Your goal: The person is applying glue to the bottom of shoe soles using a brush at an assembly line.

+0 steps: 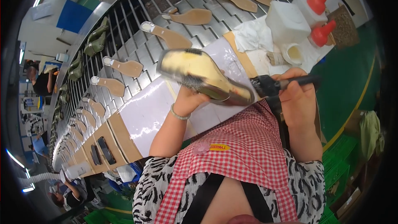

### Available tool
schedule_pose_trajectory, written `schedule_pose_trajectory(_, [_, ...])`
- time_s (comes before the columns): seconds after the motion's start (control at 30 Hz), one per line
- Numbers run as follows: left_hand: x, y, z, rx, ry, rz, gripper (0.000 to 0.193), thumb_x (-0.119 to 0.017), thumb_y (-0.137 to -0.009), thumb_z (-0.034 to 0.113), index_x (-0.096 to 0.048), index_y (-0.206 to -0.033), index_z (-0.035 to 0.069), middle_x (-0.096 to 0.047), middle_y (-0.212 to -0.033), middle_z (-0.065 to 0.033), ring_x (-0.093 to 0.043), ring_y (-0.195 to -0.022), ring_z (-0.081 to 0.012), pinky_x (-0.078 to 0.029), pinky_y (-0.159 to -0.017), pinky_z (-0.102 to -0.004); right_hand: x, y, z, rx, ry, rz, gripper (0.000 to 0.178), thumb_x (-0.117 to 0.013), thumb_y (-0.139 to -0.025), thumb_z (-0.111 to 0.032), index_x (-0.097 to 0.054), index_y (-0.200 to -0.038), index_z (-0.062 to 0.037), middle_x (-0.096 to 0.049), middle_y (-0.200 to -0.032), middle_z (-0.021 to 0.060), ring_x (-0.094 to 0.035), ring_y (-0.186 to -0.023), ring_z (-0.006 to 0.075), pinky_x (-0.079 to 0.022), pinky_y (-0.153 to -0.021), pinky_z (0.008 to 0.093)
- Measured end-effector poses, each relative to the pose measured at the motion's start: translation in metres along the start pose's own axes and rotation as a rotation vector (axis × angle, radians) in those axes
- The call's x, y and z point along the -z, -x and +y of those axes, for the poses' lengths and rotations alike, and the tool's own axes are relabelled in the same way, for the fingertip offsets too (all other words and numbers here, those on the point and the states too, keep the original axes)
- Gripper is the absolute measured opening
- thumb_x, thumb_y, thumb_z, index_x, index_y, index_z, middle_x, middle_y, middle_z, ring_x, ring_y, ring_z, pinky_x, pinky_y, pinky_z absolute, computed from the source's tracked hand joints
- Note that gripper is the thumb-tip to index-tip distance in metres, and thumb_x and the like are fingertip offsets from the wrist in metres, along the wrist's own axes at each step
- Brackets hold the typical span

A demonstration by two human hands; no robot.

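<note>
A lasted shoe (188, 64) is in my left hand (188, 101), bottom up, with its pale yellow underside bare and its shiny dark upper folded around the edge. Its broad toe end is smeared by motion. My left fingers are mostly hidden beneath it. In my right hand (296, 95) is a black-handled brush (261, 85), whose dark head lies close by the heel end; whether they touch I cannot tell. Beyond the shoe, tan soles (170, 36) lie on the roller conveyor (143, 8), several in a curving row.
White plastic bottles with red caps (319, 2) and an open pot (294, 54) stand at the far right beside a crumpled white cloth (253, 35). A pale work sheet (143, 105) covers the bench. Green shoes (96, 43) line the conveyor's left side. Green crates (342, 161) are at right.
</note>
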State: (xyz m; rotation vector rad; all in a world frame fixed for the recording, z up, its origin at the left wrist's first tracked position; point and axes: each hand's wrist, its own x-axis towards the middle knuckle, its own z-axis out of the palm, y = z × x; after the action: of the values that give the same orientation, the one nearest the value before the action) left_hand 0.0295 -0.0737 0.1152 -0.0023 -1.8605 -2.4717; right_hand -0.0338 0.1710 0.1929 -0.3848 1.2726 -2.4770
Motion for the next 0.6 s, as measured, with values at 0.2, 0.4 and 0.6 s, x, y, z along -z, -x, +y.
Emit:
schedule_pose_trajectory(0.2, [0.024,-0.004,-0.026,0.202,0.253,-0.386,0.103,-0.085,-0.054,0.053,-0.04,-0.131,0.0,-0.058,-0.111,-0.0135,-0.06,-0.097,-0.0223,-0.051,-0.081,-0.0346,0.003,-0.013,0.001,-0.195,-0.245,0.016,0.019,-0.062,-0.088,-0.01,-0.057,-0.103,0.0011,-0.065,-0.093,0.0117,-0.061,-0.09,0.0152,-0.047,-0.083,0.0274])
schedule_pose_trajectory(0.4, [0.003,-0.009,-0.001,0.315,0.09,-0.581,0.097,-0.088,-0.054,0.042,-0.044,-0.129,-0.001,-0.055,-0.119,-0.0081,-0.052,-0.107,-0.0171,-0.042,-0.092,-0.0312,-0.014,-0.007,0.016,-0.003,0.248,-0.114,0.018,-0.068,-0.079,0.003,-0.06,-0.094,0.0,-0.063,-0.096,0.0108,-0.06,-0.091,0.0151,-0.046,-0.082,0.0265])
schedule_pose_trajectory(0.6, [0.002,-0.008,-0.001,0.289,0.04,-0.623,0.093,-0.088,-0.054,0.04,-0.047,-0.126,-0.001,-0.055,-0.118,-0.008,-0.051,-0.108,-0.0173,-0.041,-0.093,-0.0313,-0.017,-0.004,0.017,0.304,0.578,-0.291,0.018,-0.071,-0.074,0.003,-0.062,-0.089,0.0013,-0.063,-0.091,0.0128,-0.061,-0.084,0.0182,-0.048,-0.073,0.0271])
